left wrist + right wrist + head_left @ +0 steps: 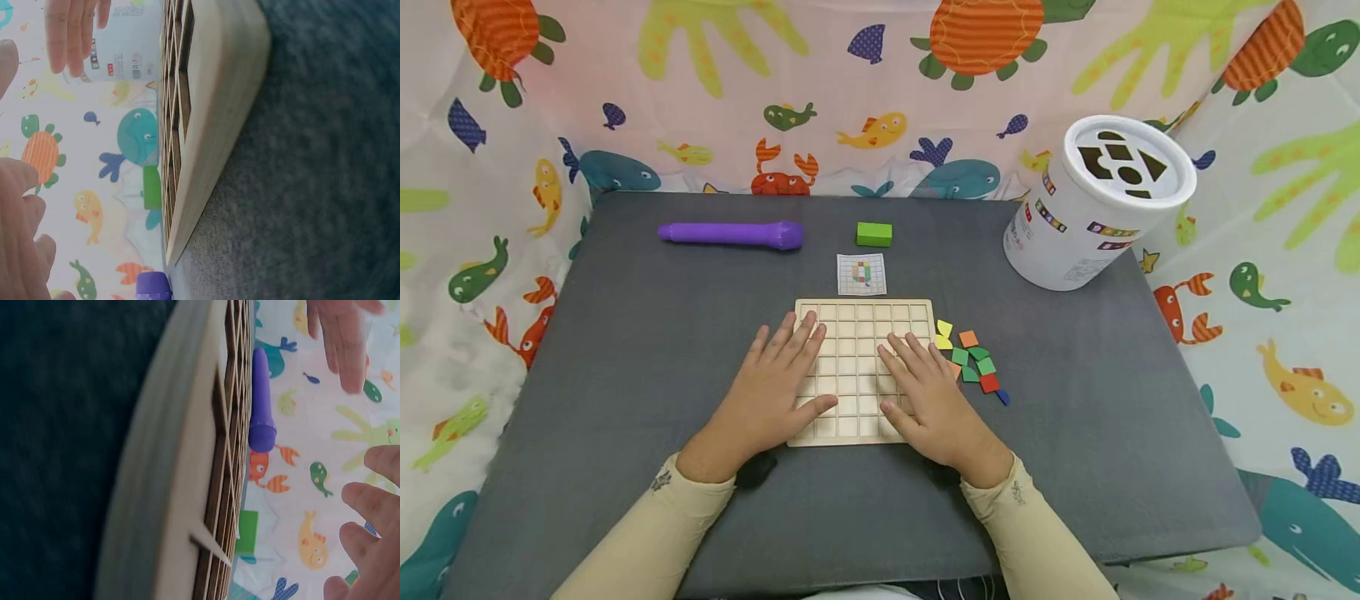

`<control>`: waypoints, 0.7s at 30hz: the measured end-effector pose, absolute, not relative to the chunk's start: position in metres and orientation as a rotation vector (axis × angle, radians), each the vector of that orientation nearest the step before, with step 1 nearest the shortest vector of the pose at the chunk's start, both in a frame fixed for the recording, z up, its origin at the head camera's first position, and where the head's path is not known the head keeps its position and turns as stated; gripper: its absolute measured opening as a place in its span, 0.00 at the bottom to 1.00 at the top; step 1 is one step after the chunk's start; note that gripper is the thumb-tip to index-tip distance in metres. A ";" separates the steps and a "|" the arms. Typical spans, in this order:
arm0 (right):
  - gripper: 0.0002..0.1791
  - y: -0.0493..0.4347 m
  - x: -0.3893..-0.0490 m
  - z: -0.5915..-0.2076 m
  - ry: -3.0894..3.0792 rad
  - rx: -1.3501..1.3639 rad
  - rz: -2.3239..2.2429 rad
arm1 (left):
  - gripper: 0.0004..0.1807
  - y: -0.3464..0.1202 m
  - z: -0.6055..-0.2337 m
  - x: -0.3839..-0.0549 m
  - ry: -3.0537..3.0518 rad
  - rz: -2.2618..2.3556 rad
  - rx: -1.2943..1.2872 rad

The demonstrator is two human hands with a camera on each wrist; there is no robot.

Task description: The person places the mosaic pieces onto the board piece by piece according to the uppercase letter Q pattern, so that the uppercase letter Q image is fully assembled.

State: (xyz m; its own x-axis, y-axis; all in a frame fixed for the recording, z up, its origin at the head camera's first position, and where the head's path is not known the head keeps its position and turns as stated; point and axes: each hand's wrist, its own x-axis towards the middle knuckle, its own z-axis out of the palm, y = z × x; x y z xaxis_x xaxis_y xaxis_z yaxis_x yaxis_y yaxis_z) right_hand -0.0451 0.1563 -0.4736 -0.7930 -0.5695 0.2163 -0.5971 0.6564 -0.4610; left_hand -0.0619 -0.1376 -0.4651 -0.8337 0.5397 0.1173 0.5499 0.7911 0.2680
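A pale wooden grid board lies flat on the grey table. My left hand is over its left side, fingers straight and spread, holding nothing. Over the right side, my right hand is likewise flat with extended fingers. Both wrist views show the hands raised above the board's compartments, which hold no pieces where visible. Beside the board's right edge, close to my right fingers, lie several small coloured pieces: yellow, orange, green, red and blue. Just behind the board rests a small card printed with a coloured pattern on a grid.
Behind the card sits a green block. A purple baton-like stick lies at the back left. At the back right stands a white tub with shaped holes in its lid. Patterned cloth surrounds the table's back and sides.
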 end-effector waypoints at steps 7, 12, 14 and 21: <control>0.40 0.163 -0.049 -0.473 -2.769 0.972 0.902 | 0.55 -0.136 -0.463 -0.060 -2.909 -0.470 -0.920; 0.43 0.168 -0.053 -0.476 -2.735 0.910 0.965 | 0.57 -0.136 -0.461 -0.057 -2.913 -0.468 -0.926; 0.46 0.170 -0.053 -0.477 -2.730 0.896 0.968 | 0.58 -0.136 -0.461 -0.056 -2.915 -0.460 -0.926; 0.42 0.175 -0.055 -0.474 -2.729 0.867 0.960 | 0.61 -0.138 -0.460 -0.058 -2.936 -0.458 -0.918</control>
State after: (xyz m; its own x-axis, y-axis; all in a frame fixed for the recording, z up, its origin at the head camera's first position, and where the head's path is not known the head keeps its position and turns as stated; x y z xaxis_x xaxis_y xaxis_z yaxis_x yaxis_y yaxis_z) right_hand -0.0546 0.1752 -0.4739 -0.8286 -0.4782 0.2909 -0.5550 0.6345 -0.5379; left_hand -0.0582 -0.1376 -0.4599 -0.8252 0.5527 0.1164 0.5619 0.7823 0.2689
